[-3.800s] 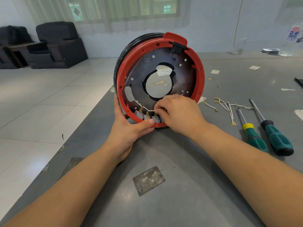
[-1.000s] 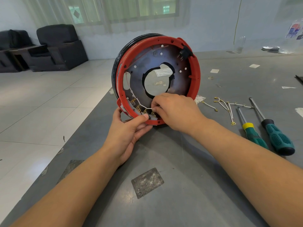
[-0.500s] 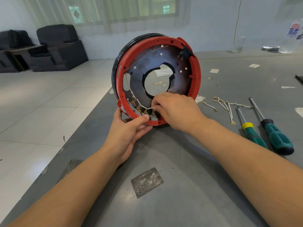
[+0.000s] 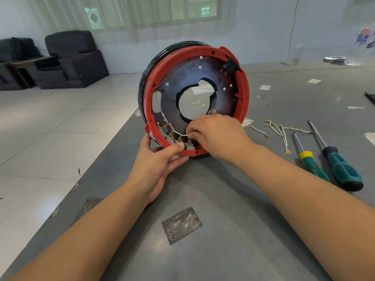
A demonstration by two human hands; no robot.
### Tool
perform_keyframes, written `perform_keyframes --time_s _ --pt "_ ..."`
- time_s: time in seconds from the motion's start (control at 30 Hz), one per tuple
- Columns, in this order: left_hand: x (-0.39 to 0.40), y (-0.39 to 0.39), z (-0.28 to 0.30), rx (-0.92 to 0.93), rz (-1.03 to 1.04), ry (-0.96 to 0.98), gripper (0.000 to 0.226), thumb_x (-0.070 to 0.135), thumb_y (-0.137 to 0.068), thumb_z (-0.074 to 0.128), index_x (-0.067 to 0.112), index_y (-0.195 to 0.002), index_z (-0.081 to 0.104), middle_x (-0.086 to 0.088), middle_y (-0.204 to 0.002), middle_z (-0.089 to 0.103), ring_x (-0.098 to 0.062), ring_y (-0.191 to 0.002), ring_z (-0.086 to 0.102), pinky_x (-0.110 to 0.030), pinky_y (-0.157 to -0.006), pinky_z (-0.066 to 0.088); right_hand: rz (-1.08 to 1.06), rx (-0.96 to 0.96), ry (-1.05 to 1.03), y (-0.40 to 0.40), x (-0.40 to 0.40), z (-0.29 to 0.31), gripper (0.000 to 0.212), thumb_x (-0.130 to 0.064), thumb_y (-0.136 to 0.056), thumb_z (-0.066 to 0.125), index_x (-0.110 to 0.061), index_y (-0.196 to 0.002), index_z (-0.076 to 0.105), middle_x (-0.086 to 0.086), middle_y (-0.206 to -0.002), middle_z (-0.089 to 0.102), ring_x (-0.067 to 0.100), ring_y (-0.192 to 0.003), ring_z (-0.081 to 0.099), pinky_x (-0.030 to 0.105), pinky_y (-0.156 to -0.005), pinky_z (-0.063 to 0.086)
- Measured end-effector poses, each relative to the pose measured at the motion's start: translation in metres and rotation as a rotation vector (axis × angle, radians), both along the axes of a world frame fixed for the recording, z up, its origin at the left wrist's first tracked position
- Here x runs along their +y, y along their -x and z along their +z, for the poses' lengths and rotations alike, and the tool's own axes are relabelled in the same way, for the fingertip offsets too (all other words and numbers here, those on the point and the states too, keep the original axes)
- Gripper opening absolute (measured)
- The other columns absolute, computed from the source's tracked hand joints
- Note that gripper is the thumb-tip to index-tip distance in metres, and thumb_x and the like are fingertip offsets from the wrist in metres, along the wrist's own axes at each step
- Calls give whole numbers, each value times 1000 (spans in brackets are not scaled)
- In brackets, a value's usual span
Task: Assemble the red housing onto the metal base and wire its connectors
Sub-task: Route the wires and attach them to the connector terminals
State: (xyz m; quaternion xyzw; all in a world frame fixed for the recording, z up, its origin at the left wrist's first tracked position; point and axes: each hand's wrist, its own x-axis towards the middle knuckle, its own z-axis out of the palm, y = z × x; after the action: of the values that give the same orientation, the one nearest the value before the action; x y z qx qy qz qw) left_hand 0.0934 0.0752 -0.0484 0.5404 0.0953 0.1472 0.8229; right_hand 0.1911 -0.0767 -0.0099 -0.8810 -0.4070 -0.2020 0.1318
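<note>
The red housing (image 4: 242, 102), a round ring, stands on edge on the grey table with the dark metal base (image 4: 221, 82) seated inside it, a large hole at its centre. My left hand (image 4: 157, 161) grips the ring's lower rim, thumb on the front edge. My right hand (image 4: 215, 134) pinches a white wire (image 4: 183, 135) with brass terminals beside a row of grey connectors (image 4: 174, 138) along the bottom inside. A black switch (image 4: 229, 66) sits at the upper right of the ring.
Loose white wires with brass lugs (image 4: 278, 130) lie to the right. Beside them rest a yellow-collared screwdriver (image 4: 308, 159) and a larger green one (image 4: 341, 169). A metal patch (image 4: 181, 225) lies flat near me. The table's left edge drops to tiled floor; black armchairs (image 4: 75, 57) stand far left.
The housing has been turned counterclockwise since the earliest frame, moving the switch rightward and the connectors left. Over the last second my right fingers shifted slightly on the wire; the left hand keeps its grip.
</note>
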Motion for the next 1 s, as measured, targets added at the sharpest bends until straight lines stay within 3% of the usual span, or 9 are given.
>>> perform_keyframes --time_s 0.2,0.5,0.63,0.8,0.9,1.0 --pt "2 -1 -1 -4 -7 17 62 -3 -88 76 23 -138 48 -20 -114 76 -40 -102 76 -38 -81 64 7 -60 41 1 6 1 21 -37 -103 46 -37 -106 68 -9 -109 67 22 -99 64 34 -68 48" --pt "1 -1 1 3 19 69 64 -4 -88 76 21 -138 45 -20 -112 77 -40 -101 76 -40 -82 64 24 -85 3 1 4 -8 22 -37 -104 45 -35 -111 66 -10 -112 64 19 -101 64 32 -62 45" --pt "3 -2 2 -1 34 131 58 -6 -88 75 19 -132 46 -20 -110 77 -42 -99 76 -40 -79 64 73 -103 -23 2 0 -9 25 -32 -103 50 -31 -121 66 -7 -119 61 21 -109 60 40 -74 54" --pt "5 -1 4 1 53 181 59 -7 -87 74 8 -136 44 -21 -106 77 -41 -99 76 -40 -77 64 111 -256 -67 7 -15 -15 28 -33 -95 54 -25 -116 70 -6 -120 64 21 -114 57 36 -95 43" --pt "6 -2 5 22 60 224 63 -6 -88 74 -2 -142 43 -28 -118 72 -39 -100 76 -38 -76 64 129 -261 2 8 -21 -19 34 -44 -89 60 -25 -116 69 -6 -114 64 21 -108 58 38 -105 39" --pt "7 -1 5 35 52 226 53 -4 -88 74 -3 -135 50 -30 -124 69 -37 -101 76 -37 -76 64 107 -291 51 9 -17 -25 43 -50 -85 67 -22 -117 67 -3 -111 66 23 -103 61 40 -108 38"
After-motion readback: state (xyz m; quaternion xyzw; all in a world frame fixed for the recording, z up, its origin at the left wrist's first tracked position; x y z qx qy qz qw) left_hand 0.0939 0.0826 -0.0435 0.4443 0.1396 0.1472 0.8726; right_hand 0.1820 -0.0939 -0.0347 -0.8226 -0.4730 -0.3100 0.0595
